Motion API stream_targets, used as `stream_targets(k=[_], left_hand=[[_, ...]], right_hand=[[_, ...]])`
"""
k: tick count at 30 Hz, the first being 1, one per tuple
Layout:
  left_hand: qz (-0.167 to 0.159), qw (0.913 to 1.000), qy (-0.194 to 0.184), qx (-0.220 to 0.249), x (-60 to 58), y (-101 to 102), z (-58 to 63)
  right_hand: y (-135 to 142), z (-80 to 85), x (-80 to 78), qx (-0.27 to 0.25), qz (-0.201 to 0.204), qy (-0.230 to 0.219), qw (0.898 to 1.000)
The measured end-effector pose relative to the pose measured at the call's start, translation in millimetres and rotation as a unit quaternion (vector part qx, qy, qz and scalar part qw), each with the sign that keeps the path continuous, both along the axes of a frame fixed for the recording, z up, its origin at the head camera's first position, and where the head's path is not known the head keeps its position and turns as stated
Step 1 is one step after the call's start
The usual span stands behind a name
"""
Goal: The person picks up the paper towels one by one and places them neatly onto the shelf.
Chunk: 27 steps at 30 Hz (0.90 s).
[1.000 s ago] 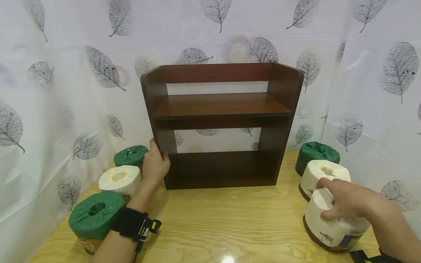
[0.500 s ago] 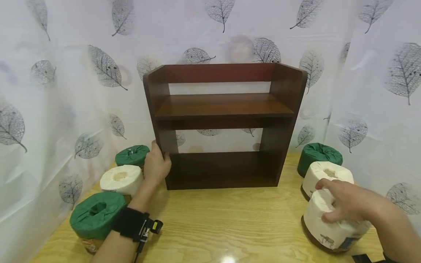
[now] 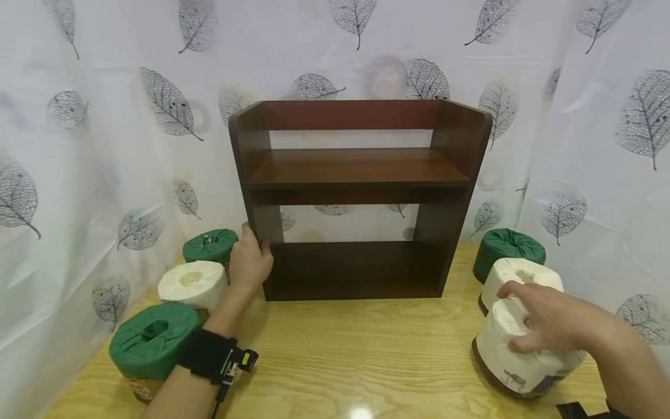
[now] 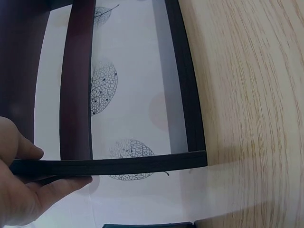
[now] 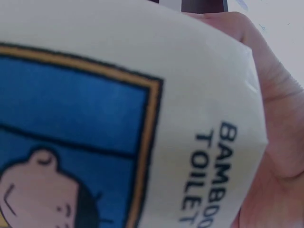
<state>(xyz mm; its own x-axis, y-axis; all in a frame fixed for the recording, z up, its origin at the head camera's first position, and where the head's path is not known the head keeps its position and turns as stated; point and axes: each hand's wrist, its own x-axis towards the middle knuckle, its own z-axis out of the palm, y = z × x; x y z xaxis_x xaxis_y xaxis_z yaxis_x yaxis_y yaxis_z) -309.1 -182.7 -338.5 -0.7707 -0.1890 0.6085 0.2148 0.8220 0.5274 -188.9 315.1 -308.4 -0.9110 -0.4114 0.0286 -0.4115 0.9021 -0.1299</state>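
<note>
A dark brown two-tier wooden shelf [image 3: 361,166] stands upright at the back of the table. My left hand [image 3: 250,262] grips its left side panel, thumb on the inner face and fingers on the outer; the left wrist view shows the panel's edge [image 4: 142,165] between thumb and fingers. At the right, my right hand [image 3: 555,317] holds a white-wrapped toilet roll [image 3: 534,371] from above, and the roll leans a little. Its wrapper [image 5: 209,85], with a blue picture and the words BAMBOO TOILET, fills much of the right wrist view.
Behind the held roll stand another white roll [image 3: 494,282] and a green roll [image 3: 510,250]. Along the left side are a green roll [image 3: 157,337], a white roll [image 3: 193,285] and a farther green roll [image 3: 209,244]. A leaf-patterned curtain [image 3: 335,52] surrounds the wooden table [image 3: 356,349].
The toilet roll in my right hand has shifted slightly left and tilted more. My left hand keeps its grip on the shelf panel, and the head view has moved a little.
</note>
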Motion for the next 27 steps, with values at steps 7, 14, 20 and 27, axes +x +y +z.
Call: stream_targets(k=[7, 14, 20, 27], left_hand=[[-0.002, 1.0000, -0.004, -0.006, 1.3, 0, 0.3], [0.001, 1.0000, -0.007, -0.003, 0.0, -1, -1.8], [0.003, 1.0000, -0.005, -0.005, -0.6, 0, -2.6], [0.003, 1.0000, -0.001, -0.007, -0.8, -1, -3.4]], right_hand=[[-10, 3.4, -4.3, -0.002, 0.008, -0.013, 1.000], [-21, 7.6, -7.1, -0.009, 0.024, -0.015, 1.000], [-30, 11.6, -8.9, 0.001, 0.028, -0.004, 1.000], [-43, 15.8, -13.2, 0.008, 0.038, -0.006, 0.999]])
